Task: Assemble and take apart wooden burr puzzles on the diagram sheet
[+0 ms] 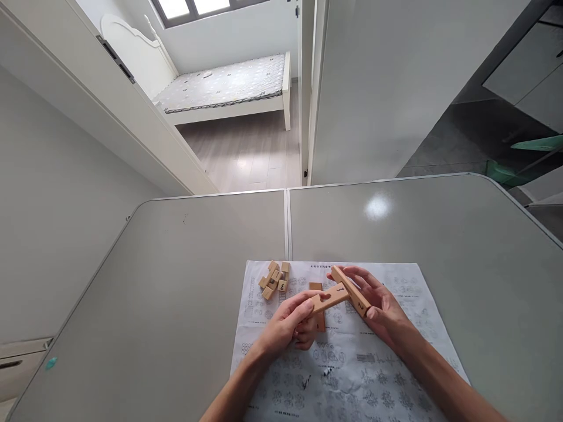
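Between thumb and fingers, my left hand (294,321) grips a notched wooden puzzle piece marked 3 (332,298). My right hand (382,302) is closed around the ends of a longer-looking wooden puzzle piece marked 2 (352,291). The far end of piece 3 meets the side of piece 2; whether they interlock, I cannot tell. Beneath them a third wooden piece (321,321) lies on the printed sheet, partly hidden by my left hand. To the left of my hands sits a small cluster of joined wooden blocks (273,280), one bearing a 3.
A large printed sheet with diagrams (369,375) covers the near middle of the grey table (197,281). A metal seam (288,225) runs across the tabletop. Past the far edge are a doorway, a bed (233,82) and a white door (373,88).
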`<state>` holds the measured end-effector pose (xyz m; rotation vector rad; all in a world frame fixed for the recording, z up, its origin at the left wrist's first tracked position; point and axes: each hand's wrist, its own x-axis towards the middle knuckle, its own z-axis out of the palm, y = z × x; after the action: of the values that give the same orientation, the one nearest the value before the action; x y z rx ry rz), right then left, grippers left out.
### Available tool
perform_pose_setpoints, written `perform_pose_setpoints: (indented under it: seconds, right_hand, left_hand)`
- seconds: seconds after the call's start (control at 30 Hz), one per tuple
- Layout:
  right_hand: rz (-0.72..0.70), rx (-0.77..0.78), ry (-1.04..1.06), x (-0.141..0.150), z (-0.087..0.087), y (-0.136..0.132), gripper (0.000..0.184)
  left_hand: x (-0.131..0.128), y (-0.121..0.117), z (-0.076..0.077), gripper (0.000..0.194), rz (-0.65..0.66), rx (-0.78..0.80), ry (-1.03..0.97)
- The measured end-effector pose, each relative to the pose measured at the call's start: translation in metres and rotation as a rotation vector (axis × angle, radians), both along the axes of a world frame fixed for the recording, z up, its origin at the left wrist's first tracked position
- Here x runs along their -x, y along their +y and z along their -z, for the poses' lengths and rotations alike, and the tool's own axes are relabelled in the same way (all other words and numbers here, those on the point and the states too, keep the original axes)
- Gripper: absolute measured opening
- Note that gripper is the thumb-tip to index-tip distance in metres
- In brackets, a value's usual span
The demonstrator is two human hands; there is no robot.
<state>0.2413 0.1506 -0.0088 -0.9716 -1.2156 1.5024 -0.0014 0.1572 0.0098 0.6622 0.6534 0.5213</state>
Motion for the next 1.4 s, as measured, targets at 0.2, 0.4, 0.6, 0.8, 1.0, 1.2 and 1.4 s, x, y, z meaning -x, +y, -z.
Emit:
perform_pose_setpoints:
  seconds: [0.2, 0.4, 0.6, 0.8, 1.0, 1.2, 1.4]
  right_hand:
    - [-0.005, 0.141, 0.140, 0.000, -0.001, -0.002, 0.078]
    - [0.002, 0.235, 0.226, 0.000, -0.003, -0.004, 0.078]
    - [0.022, 0.235, 0.215, 0.000, -0.004, -0.003, 0.080]
    - [0.030, 0.225, 0.222, 0.001, -0.004, -0.001, 0.078]
    - [0.017, 0.213, 0.219, 0.002, -0.006, -0.002, 0.077]
    - [0.014, 0.206, 0.228, 0.001, -0.001, -0.002, 0.074]
    - [0.007, 0.192, 0.235, 0.001, -0.001, -0.003, 0.072]
  left_hand:
    - [-0.001, 0.000, -0.002, 0.042, -0.022, 0.014, -0.008]
    - [-0.001, 0.000, -0.003, 0.044, -0.037, 0.021, -0.014]
    - [-0.002, 0.001, -0.005, 0.048, -0.054, 0.034, -0.006]
    - [-0.002, 0.000, -0.006, 0.050, -0.064, 0.043, 0.021]
    - [-0.002, 0.000, -0.004, 0.050, -0.059, 0.048, 0.022]
    - [-0.002, 0.000, -0.005, 0.050, -0.057, 0.046, 0.019]
    - [-0.004, 0.000, -0.011, 0.050, -0.064, 0.032, 0.039]
